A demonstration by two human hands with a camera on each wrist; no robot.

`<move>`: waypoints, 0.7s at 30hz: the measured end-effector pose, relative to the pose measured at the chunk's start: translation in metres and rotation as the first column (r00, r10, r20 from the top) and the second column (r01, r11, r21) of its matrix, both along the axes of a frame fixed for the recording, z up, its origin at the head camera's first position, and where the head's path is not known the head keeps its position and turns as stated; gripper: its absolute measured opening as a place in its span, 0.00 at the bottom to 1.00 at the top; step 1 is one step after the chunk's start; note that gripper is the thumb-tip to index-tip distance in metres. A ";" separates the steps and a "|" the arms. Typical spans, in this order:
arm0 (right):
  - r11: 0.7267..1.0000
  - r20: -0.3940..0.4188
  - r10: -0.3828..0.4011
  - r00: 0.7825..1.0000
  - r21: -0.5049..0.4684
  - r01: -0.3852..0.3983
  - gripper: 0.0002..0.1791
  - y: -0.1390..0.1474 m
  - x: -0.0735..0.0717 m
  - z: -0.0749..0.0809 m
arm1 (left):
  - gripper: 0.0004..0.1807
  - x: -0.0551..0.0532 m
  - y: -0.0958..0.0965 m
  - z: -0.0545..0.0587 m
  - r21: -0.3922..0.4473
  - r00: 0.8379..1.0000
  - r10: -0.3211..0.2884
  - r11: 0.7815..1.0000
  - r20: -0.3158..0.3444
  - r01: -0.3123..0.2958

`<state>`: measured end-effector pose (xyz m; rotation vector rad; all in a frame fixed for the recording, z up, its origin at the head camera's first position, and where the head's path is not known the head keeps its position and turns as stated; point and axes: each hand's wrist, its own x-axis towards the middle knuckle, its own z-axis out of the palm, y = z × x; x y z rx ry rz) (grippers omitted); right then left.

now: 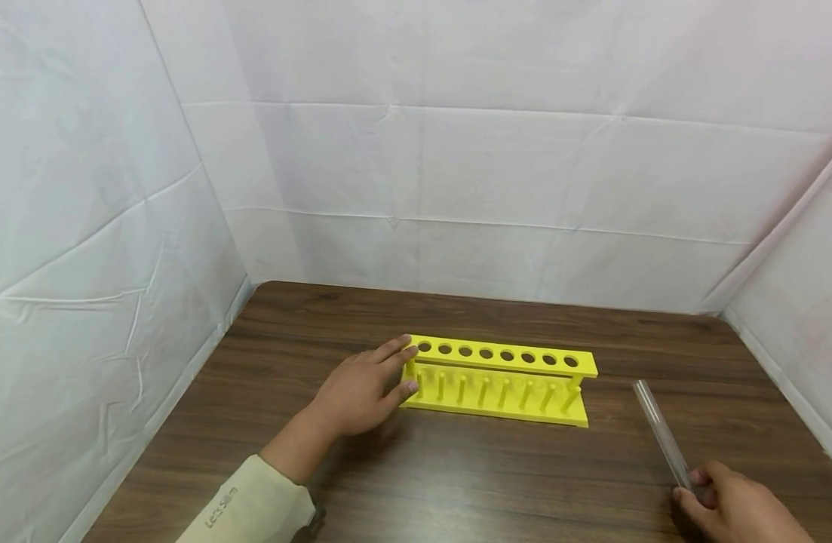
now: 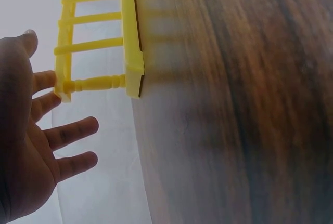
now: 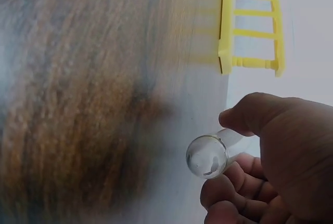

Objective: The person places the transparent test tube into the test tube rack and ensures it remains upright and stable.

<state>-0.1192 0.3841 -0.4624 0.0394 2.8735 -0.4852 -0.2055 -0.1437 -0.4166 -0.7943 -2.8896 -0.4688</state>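
Observation:
A yellow test tube rack (image 1: 500, 407) stands on the wooden table, with a row of holes along its upper bar and upright pegs below. At the rack's left end is my left hand (image 1: 361, 388), its fingertips touching the top bar and its thumb near the pegs. In the left wrist view the fingers (image 2: 73, 133) are spread and nearly straight. My right hand (image 1: 735, 505) pinches a clear glass test tube (image 1: 662, 434) near its closer end, right of the rack. The right wrist view shows the tube's round end (image 3: 207, 156) between thumb and fingers.
The dark wood-grain table (image 1: 497, 475) reaches back to a white cloth wall (image 1: 497, 166). More white cloth hangs on the left (image 1: 83, 226) and right sides. A pale sleeve (image 1: 253, 501) covers the left forearm.

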 end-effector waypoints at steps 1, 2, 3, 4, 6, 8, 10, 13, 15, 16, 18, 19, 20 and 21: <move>1.000 -0.003 -0.002 1.000 -0.001 0.002 0.30 0.000 0.000 0.000 | 0.35 0.000 0.000 0.000 0.002 1.000 0.001 1.000 -0.001 -0.001; 1.000 -0.003 -0.003 1.000 -0.002 0.003 0.31 0.000 0.001 0.001 | 0.35 0.000 0.000 0.000 0.003 1.000 0.003 1.000 -0.002 -0.003; 1.000 -0.002 -0.005 1.000 -0.004 0.005 0.31 0.000 0.001 0.001 | 0.35 0.000 0.000 0.000 0.004 1.000 0.004 1.000 -0.004 -0.004; 1.000 -0.001 -0.009 1.000 -0.004 0.009 0.32 0.000 0.001 0.001 | 0.34 0.000 0.001 0.000 0.007 1.000 0.003 1.000 -0.005 -0.003; 1.000 -0.007 -0.018 1.000 -0.005 0.018 0.32 0.000 0.001 0.002 | 0.34 -0.001 0.001 -0.001 0.009 1.000 0.003 1.000 -0.006 -0.003; 1.000 -0.018 -0.026 1.000 -0.006 0.026 0.32 0.000 0.001 0.002 | 0.34 -0.001 0.001 -0.001 0.008 1.000 0.005 1.000 -0.007 -0.005; 0.999 -0.044 -0.033 0.998 -0.007 0.033 0.32 0.001 0.001 0.002 | 0.34 -0.001 0.000 -0.001 0.009 1.000 0.006 1.000 -0.005 -0.006; 0.999 -0.123 -0.031 0.992 -0.013 0.029 0.30 0.000 0.002 0.002 | 0.35 -0.001 0.000 -0.002 0.007 1.000 0.011 1.000 -0.002 -0.011; 0.999 -0.169 -0.031 0.985 -0.021 0.027 0.29 0.000 0.002 0.002 | 0.35 -0.001 0.000 -0.002 0.007 1.000 0.013 1.000 -0.001 -0.013; 0.999 -0.191 -0.028 0.981 -0.025 0.024 0.28 0.000 0.003 0.002 | 0.35 -0.001 0.000 -0.003 0.008 1.000 0.014 1.000 -0.001 -0.014; 0.999 -0.207 -0.037 0.978 -0.031 0.032 0.28 -0.001 0.003 0.003 | 0.34 -0.001 0.000 -0.003 0.008 1.000 0.014 1.000 0.000 -0.014; 0.999 -0.209 -0.041 0.977 -0.033 0.035 0.28 -0.002 0.003 0.003 | 0.34 -0.001 0.001 -0.003 0.006 1.000 0.014 1.000 0.000 -0.014; 0.999 -0.208 -0.046 0.977 -0.036 0.039 0.29 -0.002 0.002 0.004 | 0.34 -0.001 0.001 -0.003 0.006 1.000 0.014 1.000 -0.001 -0.014; 0.998 -0.208 -0.053 0.977 -0.037 0.046 0.29 -0.003 0.002 0.004 | 0.34 -0.002 0.001 -0.003 0.006 1.000 0.012 1.000 -0.001 -0.012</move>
